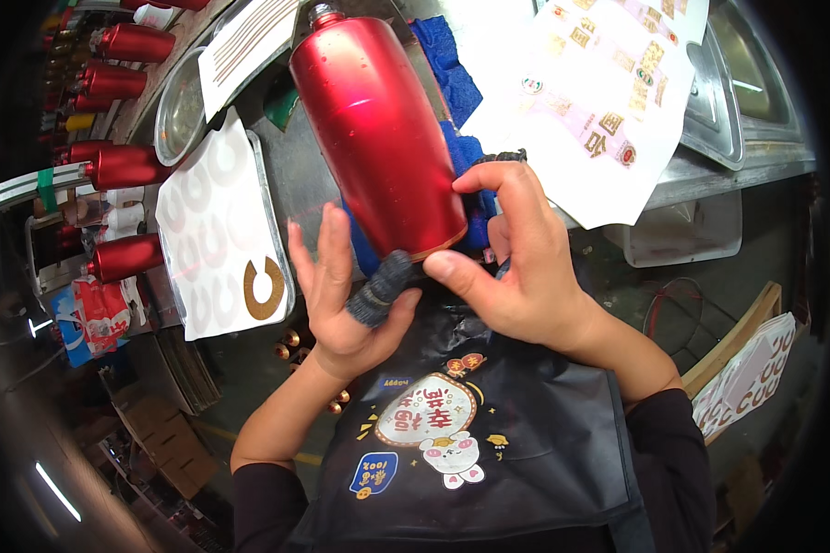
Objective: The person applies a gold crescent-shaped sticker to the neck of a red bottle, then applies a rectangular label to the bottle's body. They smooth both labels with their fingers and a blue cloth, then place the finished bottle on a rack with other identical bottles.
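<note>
A large glossy red bottle (380, 131) lies in front of me on blue cloth (453, 76), its threaded neck pointing away and its gold-rimmed base towards me. My right hand (519, 263) is at the base's right side, thumb and index finger curved about the edge; whether they press on it I cannot tell. My left hand (353, 297) is at the base's left, fingers spread, with a dark knitted cover on one finger that meets or nearly meets the rim. To the left, a white sheet (207, 290) bears a gold C-shaped sticker (264, 289) and several pale C-shaped marks.
Transfer sheets with gold characters (595, 104) lie at the right beside metal trays (716, 104). A striped sheet (245, 52) and a round metal dish (180, 104) are at the upper left. More red bottles (128, 162) line the left side. A wooden-edged rack (733, 345) stands lower right.
</note>
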Tool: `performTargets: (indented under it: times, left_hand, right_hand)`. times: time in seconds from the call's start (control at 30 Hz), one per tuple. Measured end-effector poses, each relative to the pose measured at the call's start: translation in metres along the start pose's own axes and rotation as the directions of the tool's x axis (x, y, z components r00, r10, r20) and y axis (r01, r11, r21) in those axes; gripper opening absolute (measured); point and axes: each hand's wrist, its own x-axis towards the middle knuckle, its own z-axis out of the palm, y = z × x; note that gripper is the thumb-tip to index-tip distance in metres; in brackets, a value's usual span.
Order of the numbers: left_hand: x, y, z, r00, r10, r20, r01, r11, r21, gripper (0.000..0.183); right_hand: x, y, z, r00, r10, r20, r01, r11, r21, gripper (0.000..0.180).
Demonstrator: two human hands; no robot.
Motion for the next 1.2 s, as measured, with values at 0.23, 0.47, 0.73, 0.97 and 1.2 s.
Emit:
performTargets:
  times: [0.23,0.47,0.73,0.97,1.2]
  left_hand:
    - [-0.016,-0.003,0.002,0.999,-0.038,-0.030,0.039,0.999,0.016,0.041]
    - [-0.011,-0.004,0.003,1.000,-0.016,-0.014,0.017,1.000,0.022,0.036]
    - [-0.005,-0.004,-0.001,1.000,-0.003,0.011,0.003,0.999,0.044,0.033]
    - [0.007,0.001,-0.009,0.999,0.032,0.027,-0.034,0.996,0.077,0.036]
    - [0.011,0.000,-0.010,0.997,0.072,0.028,-0.074,0.991,0.110,0.040]
  right_hand:
    - [-0.001,-0.004,0.012,0.996,-0.051,-0.067,0.043,0.992,-0.116,0.065]
    - [0.002,0.001,0.012,0.989,-0.104,-0.107,0.096,0.992,-0.076,0.058]
    - [0.002,-0.005,0.006,0.998,-0.023,-0.055,0.020,0.998,-0.055,0.052]
    - [-0.001,0.006,0.004,1.000,0.013,-0.021,-0.011,0.995,0.104,0.040]
    - [-0.001,0.011,0.001,0.999,0.011,-0.045,-0.005,0.991,0.132,0.036]
